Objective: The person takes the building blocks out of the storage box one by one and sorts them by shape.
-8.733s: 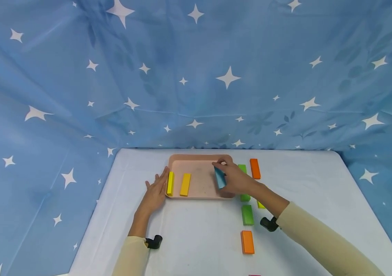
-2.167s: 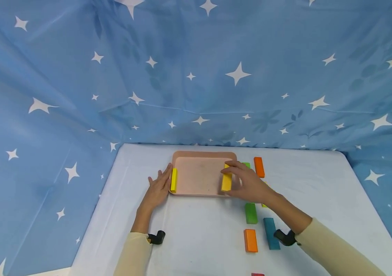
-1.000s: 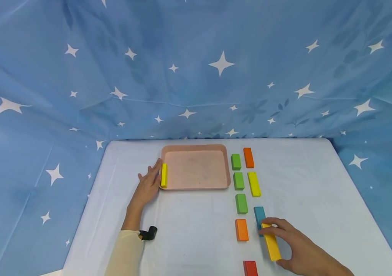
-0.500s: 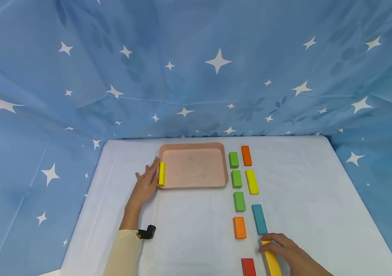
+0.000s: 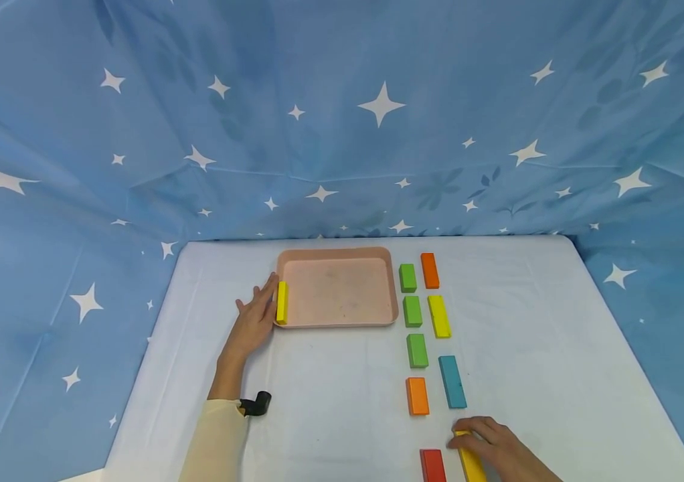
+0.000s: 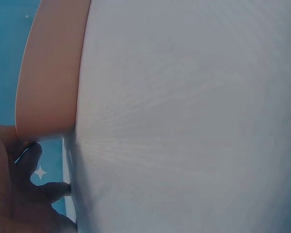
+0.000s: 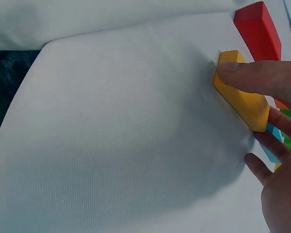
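Note:
My right hand [image 5: 494, 447] holds a golden-yellow block [image 5: 472, 464] by its ends, low at the table's near right. In the right wrist view the thumb lies on one end of that block [image 7: 245, 104] and fingers are at the other. My left hand [image 5: 251, 325] rests against the left side of a shallow pink tray [image 5: 342, 288], its fingers extended. Along the tray's left inner wall stands a narrow bright yellow block [image 5: 282, 302]. The left wrist view has the tray's outer wall [image 6: 51, 73] with fingertips at its corner.
Right of the tray, a column holds several green blocks [image 5: 412, 311], an orange block [image 5: 417, 396] and a red block [image 5: 433, 465]. Beside it runs another column: a dark orange block [image 5: 430, 270], a yellow block [image 5: 439, 316] and a blue block [image 5: 452, 381]. A starry blue curtain [image 5: 342, 154] hangs behind.
The blue block went from the tray to the right column. My right hand then carried the golden-yellow block out of the tray to just below the blue one. My left hand stayed at the tray.

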Demonstrator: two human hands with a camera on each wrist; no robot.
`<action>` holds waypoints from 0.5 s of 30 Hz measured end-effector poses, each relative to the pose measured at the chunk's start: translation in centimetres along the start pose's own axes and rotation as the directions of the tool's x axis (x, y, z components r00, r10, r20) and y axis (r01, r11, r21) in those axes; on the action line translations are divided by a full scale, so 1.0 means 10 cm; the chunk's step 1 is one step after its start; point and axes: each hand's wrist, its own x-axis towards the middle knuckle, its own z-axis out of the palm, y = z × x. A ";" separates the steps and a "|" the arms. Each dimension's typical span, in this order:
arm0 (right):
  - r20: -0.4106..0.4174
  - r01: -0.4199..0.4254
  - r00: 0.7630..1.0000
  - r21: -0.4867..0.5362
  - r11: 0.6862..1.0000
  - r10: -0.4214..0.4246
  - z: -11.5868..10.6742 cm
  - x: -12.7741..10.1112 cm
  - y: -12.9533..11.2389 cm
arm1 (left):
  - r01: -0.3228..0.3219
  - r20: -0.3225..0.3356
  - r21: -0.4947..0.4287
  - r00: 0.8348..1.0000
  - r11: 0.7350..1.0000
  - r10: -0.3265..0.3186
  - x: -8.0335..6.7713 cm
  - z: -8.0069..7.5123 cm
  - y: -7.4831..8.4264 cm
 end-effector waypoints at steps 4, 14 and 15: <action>-0.018 0.002 1.000 -0.022 1.000 -0.003 0.01 0.00 0.01 | -0.003 0.001 -0.006 1.000 1.000 0.003 0.00 0.00 0.00; 0.000 -0.023 1.000 -0.019 1.000 0.023 -0.02 -0.01 -0.03 | 0.004 0.001 -0.020 1.000 1.000 -0.004 -0.01 -0.01 0.00; 0.000 -0.027 1.000 -0.018 0.999 0.027 -0.03 -0.02 -0.05 | 0.006 0.002 -0.020 1.000 1.000 -0.006 -0.01 -0.01 0.00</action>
